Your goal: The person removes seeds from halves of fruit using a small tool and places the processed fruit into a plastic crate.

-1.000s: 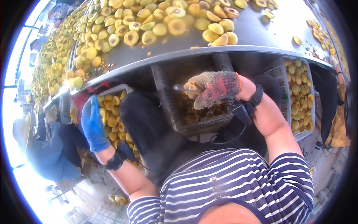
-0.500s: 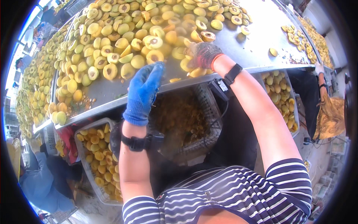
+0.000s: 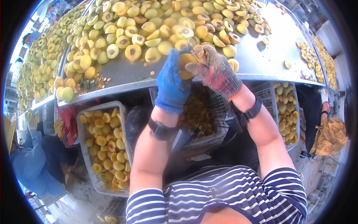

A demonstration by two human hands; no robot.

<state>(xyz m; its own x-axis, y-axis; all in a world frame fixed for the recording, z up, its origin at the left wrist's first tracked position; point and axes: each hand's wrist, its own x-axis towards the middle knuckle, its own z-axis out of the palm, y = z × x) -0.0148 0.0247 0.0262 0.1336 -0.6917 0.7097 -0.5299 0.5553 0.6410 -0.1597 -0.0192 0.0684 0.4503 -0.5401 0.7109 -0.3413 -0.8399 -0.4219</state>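
Note:
My left hand (image 3: pixel 172 83), in a blue glove, is closed round a yellow peach half (image 3: pixel 186 66) above the table's near edge. My right hand (image 3: pixel 217 70), in a worn grey and red glove, is closed beside it, its fingers meeting the fruit. A small ring-ended tool (image 3: pixel 192 41) shows at its fingertips; the rest is hidden by the glove. In front of both hands, many halved peaches (image 3: pixel 149 27) lie heaped on the metal table (image 3: pixel 123 71), several with brown pits or hollows showing.
Below the table edge stands a crate (image 3: pixel 220 128) with dark scraps, between my knees. A crate of peach halves (image 3: pixel 106 145) is at my left, another (image 3: pixel 286 112) at my right. A person in blue (image 3: pixel 35 164) sits at far left; another person's arm (image 3: pixel 324 108) shows at right.
Both hands have come together over the table edge. My right hand has drawn back from the heap, and the left has moved right; a peach half now shows between them.

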